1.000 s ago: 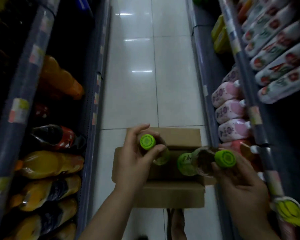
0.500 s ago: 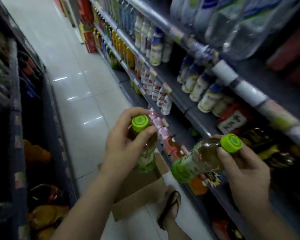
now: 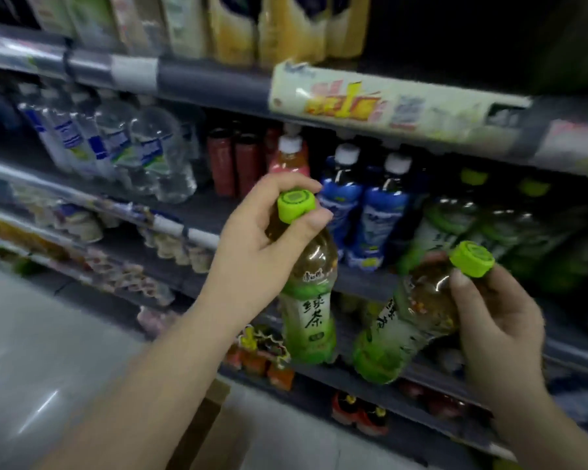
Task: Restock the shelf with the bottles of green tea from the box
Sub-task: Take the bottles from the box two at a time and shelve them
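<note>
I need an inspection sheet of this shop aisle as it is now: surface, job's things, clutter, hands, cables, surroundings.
Surface: grey shelf, partly stocked; green tea row at its right.
Job's things: two green tea bottles, left bottle upright, right bottle tilted; box on the floor, only partly in view.
Clutter: nothing seen.
Hands: left hand grips the left bottle by its neck under the cap; right hand grips the right bottle near its cap.
Cables: nothing seen.
Surroundings: water bottles, blue bottles, promo strip, tiled floor.
</note>
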A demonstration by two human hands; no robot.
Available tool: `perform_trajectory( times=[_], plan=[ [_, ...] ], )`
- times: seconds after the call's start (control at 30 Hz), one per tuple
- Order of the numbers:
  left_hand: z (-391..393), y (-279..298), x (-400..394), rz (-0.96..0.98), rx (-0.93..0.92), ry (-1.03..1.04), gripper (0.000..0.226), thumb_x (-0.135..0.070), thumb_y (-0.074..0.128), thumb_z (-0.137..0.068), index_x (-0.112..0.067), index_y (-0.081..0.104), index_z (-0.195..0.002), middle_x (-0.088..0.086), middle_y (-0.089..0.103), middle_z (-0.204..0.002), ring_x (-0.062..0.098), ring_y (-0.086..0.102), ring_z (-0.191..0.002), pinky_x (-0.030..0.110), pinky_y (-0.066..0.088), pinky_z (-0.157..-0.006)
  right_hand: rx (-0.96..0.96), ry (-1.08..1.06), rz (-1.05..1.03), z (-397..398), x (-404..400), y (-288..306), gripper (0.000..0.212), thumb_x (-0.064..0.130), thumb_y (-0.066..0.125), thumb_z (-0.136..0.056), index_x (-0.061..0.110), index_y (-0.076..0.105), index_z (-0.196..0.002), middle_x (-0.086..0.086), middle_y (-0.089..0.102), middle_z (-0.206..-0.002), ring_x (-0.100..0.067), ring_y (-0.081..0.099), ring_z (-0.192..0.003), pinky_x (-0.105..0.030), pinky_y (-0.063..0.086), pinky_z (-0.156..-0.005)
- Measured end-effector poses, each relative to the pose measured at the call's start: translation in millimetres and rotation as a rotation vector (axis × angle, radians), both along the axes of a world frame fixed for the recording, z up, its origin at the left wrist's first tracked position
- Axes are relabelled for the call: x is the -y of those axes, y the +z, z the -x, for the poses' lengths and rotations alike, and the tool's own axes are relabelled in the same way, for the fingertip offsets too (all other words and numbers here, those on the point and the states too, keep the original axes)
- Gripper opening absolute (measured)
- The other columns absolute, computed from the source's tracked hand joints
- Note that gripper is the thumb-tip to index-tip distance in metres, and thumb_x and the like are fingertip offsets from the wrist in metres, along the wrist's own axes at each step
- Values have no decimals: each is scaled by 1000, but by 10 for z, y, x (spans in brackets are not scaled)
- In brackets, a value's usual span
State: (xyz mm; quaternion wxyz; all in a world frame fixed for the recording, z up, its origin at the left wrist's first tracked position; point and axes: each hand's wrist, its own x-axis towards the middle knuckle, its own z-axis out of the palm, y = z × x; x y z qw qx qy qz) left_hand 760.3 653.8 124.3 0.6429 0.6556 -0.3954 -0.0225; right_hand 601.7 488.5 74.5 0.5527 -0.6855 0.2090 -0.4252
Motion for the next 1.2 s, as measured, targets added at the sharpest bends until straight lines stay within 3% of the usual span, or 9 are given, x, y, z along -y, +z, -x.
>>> perform_trajectory(
  times=[0.07, 0.2, 0.37, 0.53, 0.73, 0.87, 1.0, 1.2],
  plan=[
    [134, 95, 420, 21, 9, -107, 20, -36, 60, -83, -32, 58, -102, 8, 66, -97, 18, 64, -95, 35, 52, -86, 10, -84, 20, 252, 269, 81, 8, 34, 66, -82, 39, 71, -86, 22, 71, -82, 4, 64, -78, -12, 51, -69],
    [454, 177, 1166, 60, 6, -260, 21, -33, 60, -83, -28, 59, -103, 6, 67, -94, 19, 65, -94, 37, 52, -89, 19, -227, 97, 668, 687, 181, 20, 32, 61, -87, 51, 67, -84, 26, 69, -79, 4, 63, -76, -12, 52, -65],
    [861, 115, 1872, 106, 8, -356, 19, -30, 61, -84, -26, 59, -103, 1, 68, -91, 15, 65, -92, 31, 51, -89, 42, -326, 89, 1013, 1185, 152, 14, 33, 54, -85, 37, 66, -91, 20, 65, -75, -2, 59, -71, -24, 49, -62],
    [1189, -131, 2294, 126, 35, -354, 19, -24, 64, -85, -25, 61, -104, -5, 70, -90, 9, 66, -91, 20, 48, -85, 47, -305, 244, 1118, 1597, 45, 7, 24, 56, -86, 28, 61, -87, 19, 60, -69, 3, 55, -65, -11, 42, -58],
    [1371, -264, 2652, 97, 70, -279, 18, -22, 67, -86, -23, 64, -104, -11, 70, -90, 4, 66, -91, 26, 52, -87, 82, -299, 353, 1143, 1925, -27, 22, 25, 59, -86, 10, 63, -101, 2, 65, -89, 0, 59, -81, -16, 47, -72],
    [1424, -266, 2786, 83, 128, -259, 20, -23, 66, -87, -21, 63, -107, -12, 70, -92, 2, 65, -93, 25, 51, -88, 99, -286, 366, 1091, 2084, 38, 10, 12, 59, -88, 17, 59, -98, 13, 61, -84, 5, 58, -78, -11, 43, -71],
    [1337, -242, 2880, 103, 129, -200, 21, -28, 65, -87, -26, 61, -107, -4, 70, -103, 7, 65, -102, 34, 51, -95, 81, -253, 354, 1010, 2203, 33, 12, 16, 58, -89, 19, 59, -101, 15, 63, -90, 6, 59, -85, -11, 44, -75],
    [1247, -223, 3051, 40, 190, -138, 22, -31, 66, -86, -26, 60, -107, -22, 63, -99, -8, 59, -99, 7, 42, -89, 31, -206, 293, 861, 2329, -35, 20, 25, 58, -87, 23, 59, -107, 7, 67, -101, -7, 63, -100, -23, 50, -86]
  ],
)
